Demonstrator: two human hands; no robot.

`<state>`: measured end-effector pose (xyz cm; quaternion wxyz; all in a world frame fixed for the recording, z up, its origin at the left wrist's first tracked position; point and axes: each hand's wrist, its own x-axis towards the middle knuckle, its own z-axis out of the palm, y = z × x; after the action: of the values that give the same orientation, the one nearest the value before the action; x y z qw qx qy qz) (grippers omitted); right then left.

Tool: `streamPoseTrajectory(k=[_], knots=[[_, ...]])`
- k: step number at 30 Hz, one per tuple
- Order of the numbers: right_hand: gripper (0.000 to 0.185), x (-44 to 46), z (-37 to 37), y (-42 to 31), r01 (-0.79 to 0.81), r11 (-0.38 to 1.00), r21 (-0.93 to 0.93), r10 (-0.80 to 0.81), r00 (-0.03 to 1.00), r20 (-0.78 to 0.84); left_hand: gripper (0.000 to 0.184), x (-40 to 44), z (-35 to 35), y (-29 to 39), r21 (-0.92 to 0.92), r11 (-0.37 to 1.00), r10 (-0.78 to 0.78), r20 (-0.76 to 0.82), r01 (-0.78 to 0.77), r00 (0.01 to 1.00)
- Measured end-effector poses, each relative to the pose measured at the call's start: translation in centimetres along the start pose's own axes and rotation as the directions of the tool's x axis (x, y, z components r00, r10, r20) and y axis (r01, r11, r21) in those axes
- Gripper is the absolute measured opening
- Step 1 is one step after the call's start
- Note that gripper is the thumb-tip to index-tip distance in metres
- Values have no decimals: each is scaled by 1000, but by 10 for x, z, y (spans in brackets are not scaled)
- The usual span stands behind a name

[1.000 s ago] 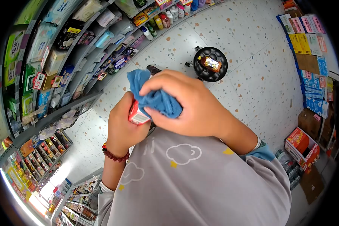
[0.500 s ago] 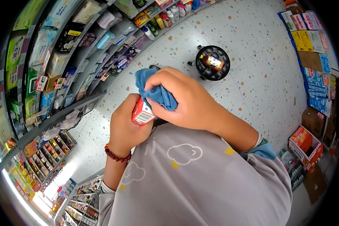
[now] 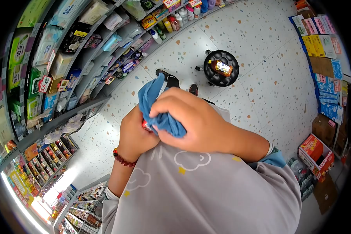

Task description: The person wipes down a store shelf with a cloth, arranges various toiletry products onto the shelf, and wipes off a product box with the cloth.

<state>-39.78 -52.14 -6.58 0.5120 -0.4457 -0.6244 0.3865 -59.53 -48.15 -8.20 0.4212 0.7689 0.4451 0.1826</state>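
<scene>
My right hand (image 3: 187, 119) is closed on a crumpled blue cloth (image 3: 150, 93), which hangs over the front of my left hand. Wrapped in the fingers of my left hand (image 3: 134, 130) is a small red and white box (image 3: 145, 125). The cloth lies against this box and covers most of it, so only a red bit shows. Both hands are together in front of my grey apron (image 3: 206, 187), and a dark red bead bracelet (image 3: 124, 159) circles the left wrist.
Shelves of packaged goods (image 3: 62, 64) curve along the left. A black round stool (image 3: 221, 80) on wheels stands ahead on the speckled floor, with a phone (image 3: 223, 68) on its seat. At right are stacked packs (image 3: 327, 82) and a red carton (image 3: 316, 152).
My right hand has moved the cloth down toward me over the box, whose barcode end is now hidden. My shoes have come into view beyond the hands.
</scene>
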Motion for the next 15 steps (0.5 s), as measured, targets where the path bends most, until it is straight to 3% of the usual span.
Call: streamPoseTrajectory(k=[1,3,5,7,9,12,15], knots=[[28,1,-1,4,0,1000,-2,0,1000,0,35,-1,0,-1,-4,1000,8,2,-8,1000],[31,4,-4,19,-167,985,-41,167,986,0,41,-2,-1,-2,143,980,-153,79,141,985],[32,2,-6,17,-163,985,-49,162,986,-23,41,-2,0,3,134,977,-175,77,164,981],[27,-1,-9,-4,-54,999,-3,54,996,69,37,-5,0,3,77,997,6,50,-10,999],[27,-2,-7,-5,-45,999,7,44,996,79,38,-10,1,-3,23,999,22,44,-23,999],[34,5,-14,12,-213,973,-89,220,972,78,35,-13,-2,3,75,996,-44,56,40,997],[33,2,-14,-3,-94,995,-17,95,990,107,34,-18,-9,5,113,991,56,85,-66,995]])
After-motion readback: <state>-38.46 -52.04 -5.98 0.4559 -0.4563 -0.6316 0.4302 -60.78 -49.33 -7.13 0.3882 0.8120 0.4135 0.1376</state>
